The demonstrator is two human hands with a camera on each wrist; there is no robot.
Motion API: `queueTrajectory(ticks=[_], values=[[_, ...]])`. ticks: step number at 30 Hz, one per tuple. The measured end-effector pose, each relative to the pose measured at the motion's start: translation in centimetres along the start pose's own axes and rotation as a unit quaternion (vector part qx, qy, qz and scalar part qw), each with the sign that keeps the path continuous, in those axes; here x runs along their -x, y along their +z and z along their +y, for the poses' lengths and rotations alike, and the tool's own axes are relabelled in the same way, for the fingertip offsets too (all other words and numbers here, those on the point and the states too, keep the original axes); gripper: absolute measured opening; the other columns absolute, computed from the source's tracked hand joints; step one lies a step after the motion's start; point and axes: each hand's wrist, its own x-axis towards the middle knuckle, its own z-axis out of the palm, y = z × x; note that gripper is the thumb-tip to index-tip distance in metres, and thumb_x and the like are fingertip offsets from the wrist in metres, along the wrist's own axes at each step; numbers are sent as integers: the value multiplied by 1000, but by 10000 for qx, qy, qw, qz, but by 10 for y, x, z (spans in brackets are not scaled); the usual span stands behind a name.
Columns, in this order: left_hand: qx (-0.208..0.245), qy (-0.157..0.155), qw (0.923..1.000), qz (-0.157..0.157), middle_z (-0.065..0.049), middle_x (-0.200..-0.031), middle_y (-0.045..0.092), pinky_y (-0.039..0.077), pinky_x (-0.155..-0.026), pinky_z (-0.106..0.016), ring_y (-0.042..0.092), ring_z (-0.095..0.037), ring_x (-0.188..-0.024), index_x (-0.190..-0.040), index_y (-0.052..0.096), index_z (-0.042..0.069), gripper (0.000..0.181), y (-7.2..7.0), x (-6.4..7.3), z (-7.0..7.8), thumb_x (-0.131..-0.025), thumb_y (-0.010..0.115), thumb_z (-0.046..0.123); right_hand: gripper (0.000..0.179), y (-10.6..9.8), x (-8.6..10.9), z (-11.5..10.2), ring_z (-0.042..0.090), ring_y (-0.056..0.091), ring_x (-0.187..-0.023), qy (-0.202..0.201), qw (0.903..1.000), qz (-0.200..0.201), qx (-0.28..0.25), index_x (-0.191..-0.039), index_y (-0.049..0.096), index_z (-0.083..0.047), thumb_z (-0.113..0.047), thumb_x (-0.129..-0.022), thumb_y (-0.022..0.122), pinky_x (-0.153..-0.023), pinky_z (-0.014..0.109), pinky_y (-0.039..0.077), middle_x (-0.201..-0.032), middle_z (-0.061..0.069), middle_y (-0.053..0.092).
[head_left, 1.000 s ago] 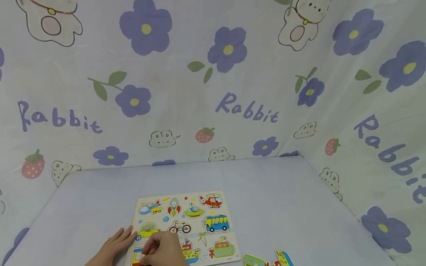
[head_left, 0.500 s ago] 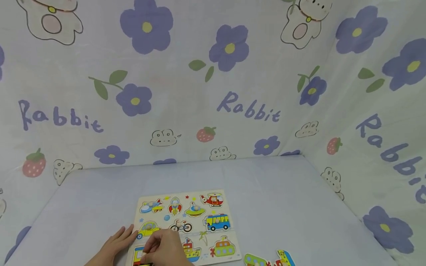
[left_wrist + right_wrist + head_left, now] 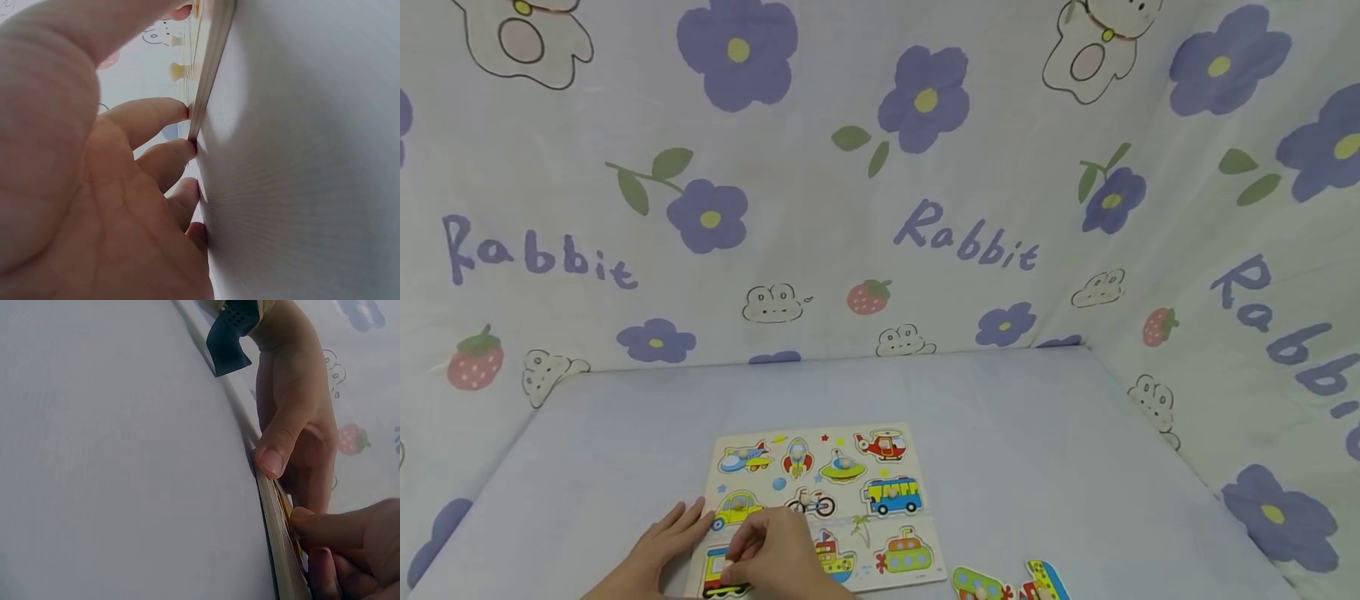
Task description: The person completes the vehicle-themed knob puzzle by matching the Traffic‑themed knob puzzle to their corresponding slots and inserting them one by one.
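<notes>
A wooden knob puzzle board with pictures of vehicles lies at the front of the table. My right hand is over its lower left corner, pinching the small knob of a red, yellow and blue train piece. The hand covers part of that piece. My left hand lies at the board's left side, fingers extended and fingertips at the edge. In the left wrist view, fingertips meet the board's side, and a pale knob stands beyond. The right wrist view shows the left thumb on the board's edge.
Two loose pieces, a green submarine and a colourful boat, lie right of the board. Knobbed pieces such as the bus and car sit in the board. Printed cloth walls stand behind and at the right.
The head view has tipped slightly downward, so the board and hands appear a little higher. Both hands keep their places at the board, the right still on the train piece's knob.
</notes>
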Motion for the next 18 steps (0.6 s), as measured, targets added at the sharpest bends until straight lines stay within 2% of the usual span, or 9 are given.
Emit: queueTrajectory(ticks=[3,6,9,12,15,18], values=[[-67,-69,9999,-29,-31,-152,29,19,-93,-81,15,-62,-135,-146,42,-3,91,-2,1,3,-76,84,38,10,-12,0,1,5,60,-59,-39,9998,-190,-92,-79,74,-10,-6,-78,83,-56,18,49,-70,-9,67],[108,-394,9991,-136,-27,-155,25,16,-96,-81,10,-58,-138,-148,40,-1,96,-1,0,8,-75,84,42,6,-42,2,0,9,62,-66,15,9999,-163,38,-86,76,-13,-13,-82,81,-61,20,50,-77,-9,69],[238,-632,9975,-197,-24,-157,23,14,-97,-80,6,-56,-140,-150,38,0,97,0,0,12,-75,83,43,6,-86,10,-2,15,63,-73,-119,9993,-5,345,-89,76,-16,-16,-84,80,-64,24,51,-84,-7,70],[190,-552,9982,-170,-26,-156,23,15,-97,-80,7,-57,-139,-149,39,-1,97,1,0,13,-74,84,42,6,-136,25,-4,19,64,-77,-354,9970,37,681,-90,75,-16,-16,-85,79,-66,27,53,-88,-3,70],[72,-423,9990,-110,-28,-155,25,16,-97,-80,10,-58,-138,-148,40,-3,98,1,1,12,-73,85,42,6,-188,46,-3,22,64,-77,-530,9938,-159,969,-91,74,-14,-16,-86,78,-67,29,54,-89,1,71],[9,-397,9992,-96,-28,-154,26,18,-97,-79,10,-58,-137,-148,39,-3,99,0,1,12,-73,85,41,6,-237,70,4,22,64,-77,-520,9909,-613,1076,-91,74,-12,-15,-87,77,-69,30,54,-90,4,72]])
